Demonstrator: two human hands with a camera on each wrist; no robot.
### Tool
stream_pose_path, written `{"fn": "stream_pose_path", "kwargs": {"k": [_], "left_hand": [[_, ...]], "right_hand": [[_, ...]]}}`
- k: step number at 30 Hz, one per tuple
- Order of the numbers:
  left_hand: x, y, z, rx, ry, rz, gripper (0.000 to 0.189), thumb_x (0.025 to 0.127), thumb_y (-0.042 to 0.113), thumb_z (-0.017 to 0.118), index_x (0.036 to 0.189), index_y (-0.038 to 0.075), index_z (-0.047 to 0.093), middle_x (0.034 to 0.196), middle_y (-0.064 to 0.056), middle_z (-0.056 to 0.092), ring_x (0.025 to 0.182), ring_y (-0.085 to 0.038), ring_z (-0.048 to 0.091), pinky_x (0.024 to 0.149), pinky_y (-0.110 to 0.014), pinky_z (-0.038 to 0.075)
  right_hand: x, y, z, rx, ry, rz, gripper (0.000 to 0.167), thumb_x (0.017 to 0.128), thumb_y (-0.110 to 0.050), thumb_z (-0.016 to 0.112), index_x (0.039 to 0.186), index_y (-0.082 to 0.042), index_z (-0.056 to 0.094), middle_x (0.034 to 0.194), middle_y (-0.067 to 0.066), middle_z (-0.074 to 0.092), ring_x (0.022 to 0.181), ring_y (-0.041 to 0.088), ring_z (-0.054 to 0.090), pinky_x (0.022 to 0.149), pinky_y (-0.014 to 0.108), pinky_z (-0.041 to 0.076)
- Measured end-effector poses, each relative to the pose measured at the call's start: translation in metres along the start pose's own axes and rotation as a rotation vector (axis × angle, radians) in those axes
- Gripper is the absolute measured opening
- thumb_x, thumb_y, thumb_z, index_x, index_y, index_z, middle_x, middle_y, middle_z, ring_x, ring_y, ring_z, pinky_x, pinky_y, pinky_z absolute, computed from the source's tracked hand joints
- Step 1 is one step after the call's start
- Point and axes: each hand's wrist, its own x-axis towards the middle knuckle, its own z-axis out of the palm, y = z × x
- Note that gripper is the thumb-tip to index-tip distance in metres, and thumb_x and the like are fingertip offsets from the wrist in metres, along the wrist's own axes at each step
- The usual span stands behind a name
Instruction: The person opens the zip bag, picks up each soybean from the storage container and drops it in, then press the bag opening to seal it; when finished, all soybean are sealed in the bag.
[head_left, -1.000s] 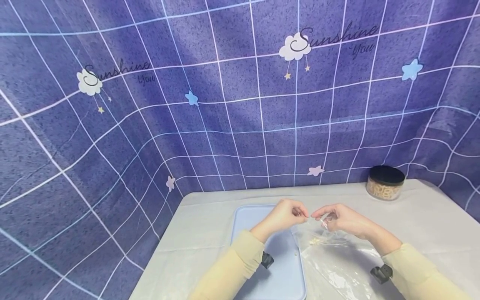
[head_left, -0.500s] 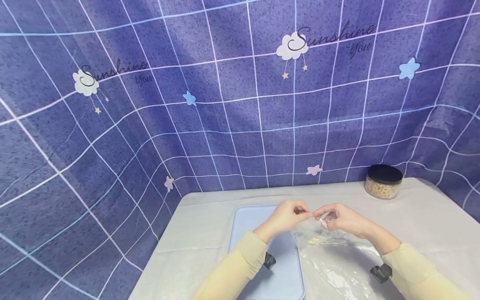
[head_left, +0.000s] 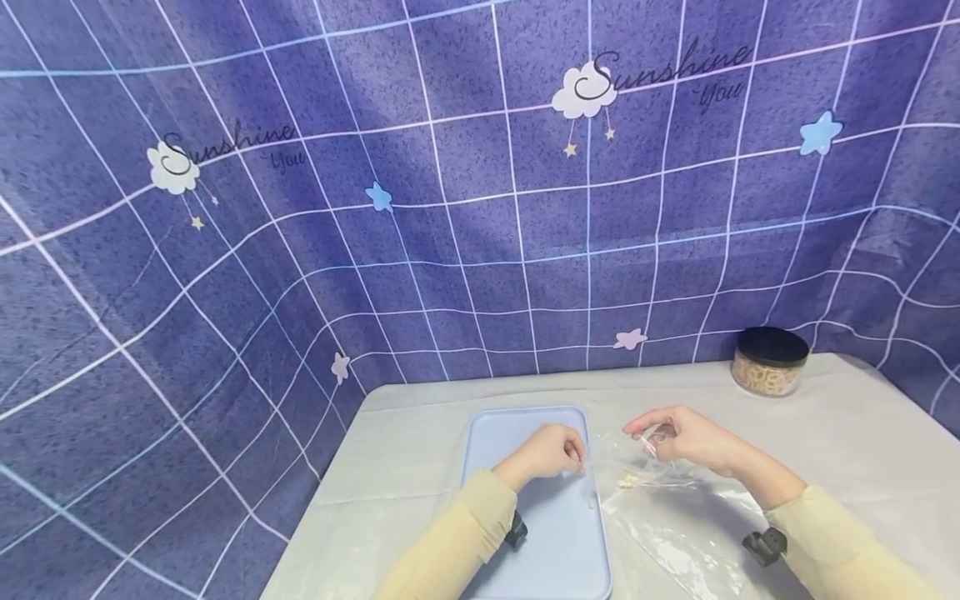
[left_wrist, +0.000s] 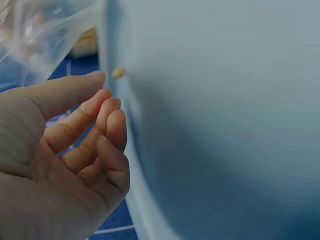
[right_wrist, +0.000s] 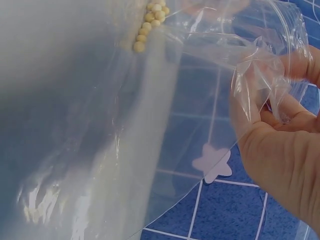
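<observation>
My right hand (head_left: 651, 438) pinches the top edge of a clear plastic bag (head_left: 675, 533) and holds it up off the table; the right wrist view shows my right hand (right_wrist: 272, 107) with the film bunched between thumb and fingers. Several small beige beads (head_left: 626, 481) lie in a row inside the bag (right_wrist: 165, 150), and they are also visible as beads (right_wrist: 149, 22) from the right wrist. My left hand (head_left: 576, 457) hovers over the light blue tray (head_left: 510, 425), fingers loosely curled and holding nothing. A single loose bead (head_left: 592, 503) lies by the tray's right edge, just beyond my fingertips (left_wrist: 107, 107).
A clear jar with a black lid (head_left: 770, 362), filled with beige rings, stands at the back right of the grey-clothed table (head_left: 405, 467). A purple grid-patterned backdrop (head_left: 450, 208) closes off the back and left sides.
My left hand has let go of the bag's edge and dropped down and left over the tray. The right hand keeps its hold on the bag.
</observation>
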Motion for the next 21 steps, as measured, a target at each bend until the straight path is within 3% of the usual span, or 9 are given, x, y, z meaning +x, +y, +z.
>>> {"fn": "stream_pose_path", "kwargs": {"k": [7, 14, 18, 21], "left_hand": [[0.005, 0.001, 0.013, 0.152, 0.011, 0.037, 0.025, 0.076, 0.004, 0.086, 0.077, 0.013, 0.063, 0.066, 0.013, 0.055, 0.060, 0.000, 0.048, 0.059, -0.014, 0.043], [0.003, 0.000, 0.011, 0.186, -0.003, 0.066, 0.024, 0.078, 0.002, 0.081, 0.071, 0.014, 0.061, 0.062, 0.012, 0.054, 0.055, -0.001, 0.046, 0.054, -0.015, 0.041], [0.001, 0.001, 0.001, 0.188, 0.054, 0.094, 0.015, 0.080, 0.003, 0.077, 0.077, 0.015, 0.068, 0.068, 0.012, 0.061, 0.059, 0.001, 0.051, 0.059, -0.015, 0.044], [0.001, 0.007, -0.011, 0.122, 0.127, 0.106, 0.009, 0.083, 0.006, 0.075, 0.083, 0.014, 0.070, 0.073, 0.011, 0.063, 0.066, 0.001, 0.054, 0.065, -0.015, 0.046]], "right_hand": [[0.000, 0.001, 0.000, 0.012, -0.001, 0.000, 0.055, 0.072, 0.011, 0.059, 0.127, 0.017, 0.058, 0.119, 0.029, 0.062, 0.084, 0.022, 0.062, 0.068, 0.029, 0.054], [0.001, 0.000, 0.001, 0.010, -0.001, 0.005, 0.055, 0.073, 0.011, 0.059, 0.127, 0.017, 0.059, 0.119, 0.029, 0.062, 0.084, 0.022, 0.062, 0.068, 0.029, 0.054], [0.001, 0.000, 0.001, 0.008, 0.000, 0.015, 0.055, 0.072, 0.011, 0.059, 0.127, 0.016, 0.059, 0.119, 0.028, 0.062, 0.085, 0.023, 0.062, 0.068, 0.030, 0.055], [0.001, 0.000, 0.000, 0.004, 0.002, 0.025, 0.056, 0.071, 0.011, 0.059, 0.127, 0.014, 0.060, 0.120, 0.029, 0.062, 0.086, 0.025, 0.063, 0.069, 0.031, 0.056]]}}
